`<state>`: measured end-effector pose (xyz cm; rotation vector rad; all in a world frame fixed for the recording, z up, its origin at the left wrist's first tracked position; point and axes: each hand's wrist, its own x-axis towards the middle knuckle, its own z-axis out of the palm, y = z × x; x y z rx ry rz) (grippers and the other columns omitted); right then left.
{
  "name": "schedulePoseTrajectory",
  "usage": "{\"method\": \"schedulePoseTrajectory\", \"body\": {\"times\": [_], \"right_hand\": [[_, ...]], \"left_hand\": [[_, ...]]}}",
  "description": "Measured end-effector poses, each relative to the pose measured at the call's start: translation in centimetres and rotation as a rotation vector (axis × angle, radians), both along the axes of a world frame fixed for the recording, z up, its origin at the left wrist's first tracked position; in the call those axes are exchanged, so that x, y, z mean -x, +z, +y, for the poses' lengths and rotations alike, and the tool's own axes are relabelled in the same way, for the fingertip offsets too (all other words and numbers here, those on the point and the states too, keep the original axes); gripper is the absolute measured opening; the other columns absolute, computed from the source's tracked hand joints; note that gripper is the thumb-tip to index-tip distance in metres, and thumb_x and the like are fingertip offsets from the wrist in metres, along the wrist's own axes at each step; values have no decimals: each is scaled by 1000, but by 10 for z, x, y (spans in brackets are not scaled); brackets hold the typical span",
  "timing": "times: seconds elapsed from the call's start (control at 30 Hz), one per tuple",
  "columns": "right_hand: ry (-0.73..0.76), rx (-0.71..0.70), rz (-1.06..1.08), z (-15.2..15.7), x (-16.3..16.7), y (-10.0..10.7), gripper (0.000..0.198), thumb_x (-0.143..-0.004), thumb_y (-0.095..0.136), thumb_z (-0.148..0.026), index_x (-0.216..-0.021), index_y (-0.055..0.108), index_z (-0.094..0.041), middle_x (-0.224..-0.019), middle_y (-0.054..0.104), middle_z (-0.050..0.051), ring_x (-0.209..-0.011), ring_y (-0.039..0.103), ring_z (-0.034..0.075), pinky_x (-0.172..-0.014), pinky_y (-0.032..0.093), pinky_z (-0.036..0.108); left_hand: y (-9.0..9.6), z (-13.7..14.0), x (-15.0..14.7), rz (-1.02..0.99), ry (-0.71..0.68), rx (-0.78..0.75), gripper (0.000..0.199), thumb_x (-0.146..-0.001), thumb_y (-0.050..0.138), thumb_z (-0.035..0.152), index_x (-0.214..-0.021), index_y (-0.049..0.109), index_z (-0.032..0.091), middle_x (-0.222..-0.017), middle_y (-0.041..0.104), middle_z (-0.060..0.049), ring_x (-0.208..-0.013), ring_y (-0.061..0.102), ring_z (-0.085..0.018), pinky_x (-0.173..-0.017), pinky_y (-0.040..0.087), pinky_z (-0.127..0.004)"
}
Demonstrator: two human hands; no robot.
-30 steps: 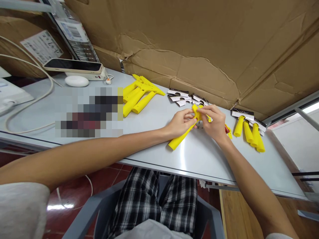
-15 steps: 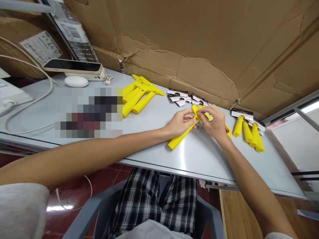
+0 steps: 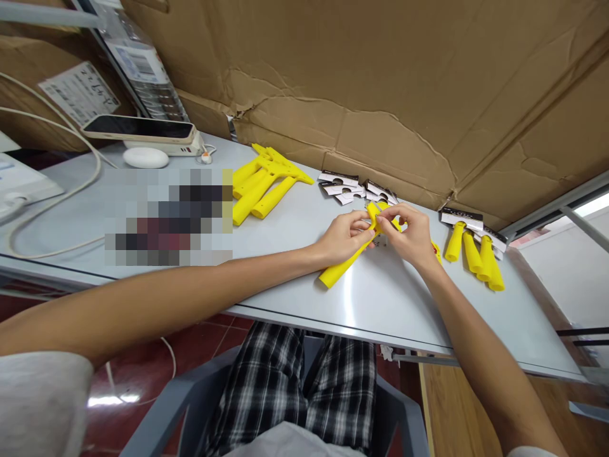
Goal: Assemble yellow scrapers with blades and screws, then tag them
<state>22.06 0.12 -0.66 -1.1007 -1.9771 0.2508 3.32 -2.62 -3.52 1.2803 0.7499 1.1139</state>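
My left hand is closed around a yellow T-shaped plastic handle, whose grip slants down toward the table's front edge. At the head of that handle, my right hand is closed in a pinch. Whatever its fingertips hold is too small to make out. Beneath the hands lie several tiny dark pieces, partly covered. A yellow tool with a red part shows just past my right wrist, mostly hidden.
Several yellow handles are piled to the left. White-and-black cards lie by the cardboard. At right, several yellow handles carry such cards. A phone, a white oval case and a blurred-out patch are farther left.
My right hand has shifted very slightly at the handle's head, and less of the red-marked tool shows behind the wrist. My left hand keeps its hold on the handle.
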Motion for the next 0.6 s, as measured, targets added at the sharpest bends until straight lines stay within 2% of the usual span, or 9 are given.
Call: {"method": "schedulePoseTrajectory", "body": {"times": [0.17, 0.27, 0.43, 0.6], "right_hand": [[-14, 11, 5, 2, -2, -2, 26, -93, 66, -40, -96, 78, -16, -97, 72, 5, -86, 62, 8, -84, 51, 25], [-15, 27, 10, 3, -3, -3, 27, -92, 68, -42, -95, 79, -17, -99, 72, 5, -90, 63, 8, -85, 50, 24], [-28, 131, 76, 5, -4, -4, 30, -88, 71, -44, -95, 79, -16, -109, 70, 7, -98, 65, 9, -76, 48, 20], [-84, 248, 173, 5, 0, -5, 31, -82, 74, -44, -88, 77, -13, -109, 69, 8, -96, 65, 10, -68, 47, 18]], "left_hand": [[1, 0, 0, 10, -4, -21, 16, -94, 71, 17, -108, 65, 15, -93, 74, -5, -75, 76, -16, -71, 57, -27], [2, -1, 0, 19, -2, -13, 15, -94, 69, 16, -109, 65, 15, -93, 73, -5, -75, 76, -16, -70, 57, -27], [3, -2, 1, 23, -1, -21, 15, -94, 69, 15, -109, 66, 15, -93, 74, -5, -75, 77, -16, -71, 57, -27], [2, -1, 0, 18, -9, -21, 17, -93, 71, 15, -110, 66, 16, -95, 75, -5, -75, 77, -16, -72, 58, -29]]}}
